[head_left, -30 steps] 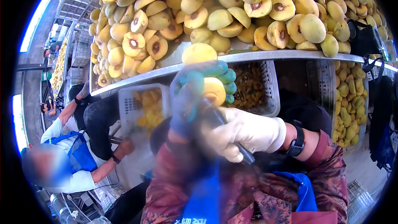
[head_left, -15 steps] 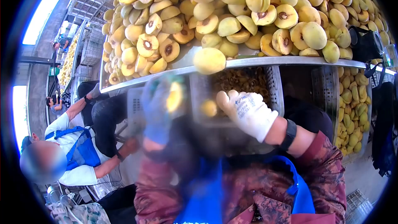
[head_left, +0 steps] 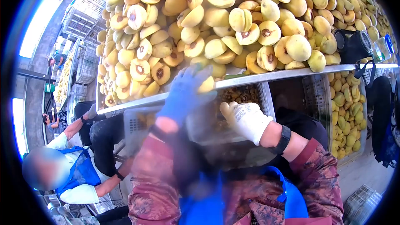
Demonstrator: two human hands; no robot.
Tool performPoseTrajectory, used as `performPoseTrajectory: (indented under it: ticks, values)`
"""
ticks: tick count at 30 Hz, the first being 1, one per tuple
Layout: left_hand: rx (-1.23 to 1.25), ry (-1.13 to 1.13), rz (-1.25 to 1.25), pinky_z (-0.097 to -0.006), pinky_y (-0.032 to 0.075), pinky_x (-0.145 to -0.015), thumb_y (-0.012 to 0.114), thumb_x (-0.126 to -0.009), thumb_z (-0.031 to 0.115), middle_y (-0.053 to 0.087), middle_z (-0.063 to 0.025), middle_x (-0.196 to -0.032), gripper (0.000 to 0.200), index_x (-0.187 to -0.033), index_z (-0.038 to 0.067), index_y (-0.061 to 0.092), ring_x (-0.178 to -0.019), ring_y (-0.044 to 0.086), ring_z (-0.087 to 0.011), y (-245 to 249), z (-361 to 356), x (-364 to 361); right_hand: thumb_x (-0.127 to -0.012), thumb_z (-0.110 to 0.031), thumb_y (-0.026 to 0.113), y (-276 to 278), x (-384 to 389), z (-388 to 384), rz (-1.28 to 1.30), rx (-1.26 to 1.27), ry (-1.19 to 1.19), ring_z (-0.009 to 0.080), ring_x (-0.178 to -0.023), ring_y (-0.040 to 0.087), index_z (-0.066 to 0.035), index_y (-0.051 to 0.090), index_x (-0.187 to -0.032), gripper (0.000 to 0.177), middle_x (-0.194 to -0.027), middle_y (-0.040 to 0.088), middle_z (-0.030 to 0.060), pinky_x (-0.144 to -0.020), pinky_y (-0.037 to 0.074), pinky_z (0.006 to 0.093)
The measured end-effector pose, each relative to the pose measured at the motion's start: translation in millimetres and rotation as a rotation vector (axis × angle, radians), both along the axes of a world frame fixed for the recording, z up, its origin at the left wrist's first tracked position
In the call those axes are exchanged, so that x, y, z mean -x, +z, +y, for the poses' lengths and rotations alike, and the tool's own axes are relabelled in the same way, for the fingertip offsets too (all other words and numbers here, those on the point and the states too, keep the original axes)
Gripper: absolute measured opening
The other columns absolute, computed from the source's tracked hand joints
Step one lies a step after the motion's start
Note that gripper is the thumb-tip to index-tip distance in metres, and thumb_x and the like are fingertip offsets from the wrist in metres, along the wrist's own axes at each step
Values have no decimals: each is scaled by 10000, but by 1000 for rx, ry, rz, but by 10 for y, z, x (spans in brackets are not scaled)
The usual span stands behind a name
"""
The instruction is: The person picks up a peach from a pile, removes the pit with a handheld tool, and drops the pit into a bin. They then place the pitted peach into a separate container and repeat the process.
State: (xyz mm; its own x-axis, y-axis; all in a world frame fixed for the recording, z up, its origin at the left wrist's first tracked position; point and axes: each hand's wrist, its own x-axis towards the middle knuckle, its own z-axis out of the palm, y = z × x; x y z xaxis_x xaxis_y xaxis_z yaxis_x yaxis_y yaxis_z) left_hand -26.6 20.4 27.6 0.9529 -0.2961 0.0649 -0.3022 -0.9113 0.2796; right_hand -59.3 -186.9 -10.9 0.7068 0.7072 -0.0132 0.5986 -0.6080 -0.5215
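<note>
Left hand (head_left: 185, 93) is a blur at the table (head_left: 258, 78) edge, right by a yellow fruit (head_left: 206, 84), can't tell if it's gripped. Right hand (head_left: 248, 121) is half curled near a crate (head_left: 267, 96), can't tell if it's holding anything. Big fruit pile (head_left: 240, 20) sits beyond both.

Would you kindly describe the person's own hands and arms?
The left hand wears a blue glove, blurred here; the right hand, a white glove with printed lettering too small to read. A black wristband shows on the right. The sleeves are maroon with a leafy pattern, the right one with a plain cuff.
</note>
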Motion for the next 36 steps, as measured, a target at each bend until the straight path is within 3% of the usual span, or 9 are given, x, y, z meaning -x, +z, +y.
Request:
performPoseTrajectory:
  ticks: [2,7,10,12,14,18,28,31,36]
  values:
    - [172,57,89,-427,339,-1106,773,-770,404,536,-215,-1337,741,-1383,84,506,-1293,466,-336,29,38,-51,-858,-156,607,11,-18,-24,44,-141,2,373,-727,651,-52,511,-1036,227,-849,637,170,-600,517,454]
    - [1704,448,365,-429,608,-719,552,-965,427,651,-144,-1113,570,-1306,-27,500,-930,680,-264,138,140,57,-870,-229,636,375,-91,4,398,-468,-114,421,-932,614,-75,502,-1138,337,-997,621,226,-799,492,451]
    - [1693,420,400,-373,575,-809,463,-986,501,653,-137,-1105,616,-1282,-37,512,-921,673,-252,112,73,170,-869,-240,641,430,-93,27,325,-537,-106,430,-926,608,-67,503,-1132,344,-1006,619,227,-782,495,456]
    - [1140,254,239,-329,528,-860,447,-993,441,650,-120,-1097,539,-1224,-37,534,-960,644,-217,199,-14,293,-877,-248,635,375,-77,56,250,-431,-135,431,-892,609,-35,495,-1113,347,-968,620,232,-736,490,479]
    - [1402,193,262,-284,498,-830,473,-989,302,647,-105,-1047,376,-1124,-35,567,-971,610,-183,197,-161,355,-890,-260,624,460,-60,60,251,-385,-141,431,-853,615,10,492,-1078,355,-921,622,255,-718,484,495]
    - [1634,437,501,-243,488,-816,448,-1019,395,649,-86,-1067,475,-1180,-30,582,-931,617,-145,113,-161,415,-886,-195,599,316,5,73,143,-418,-137,420,-798,620,9,498,-1032,270,-869,621,246,-689,488,489]
    - [1225,464,422,-277,533,-832,447,-998,499,671,-88,-1061,583,-1236,-15,585,-897,656,-142,263,-261,502,-873,-91,517,163,135,144,168,-402,-139,411,-762,638,10,519,-1025,183,-826,637,244,-663,497,488]
    - [1230,428,473,-272,519,-868,472,-999,459,654,-91,-1113,528,-1240,0,576,-965,643,-150,178,-181,502,-863,-108,555,74,190,185,256,-435,-122,414,-739,637,20,513,-1033,217,-799,635,250,-650,495,492]
    - [1241,215,248,-323,463,-979,515,-991,390,539,-125,-1318,522,-1309,-23,486,-1148,562,-202,273,-209,473,-852,-150,624,229,97,208,349,-544,-191,432,-731,631,27,495,-1045,291,-769,626,262,-639,491,499]
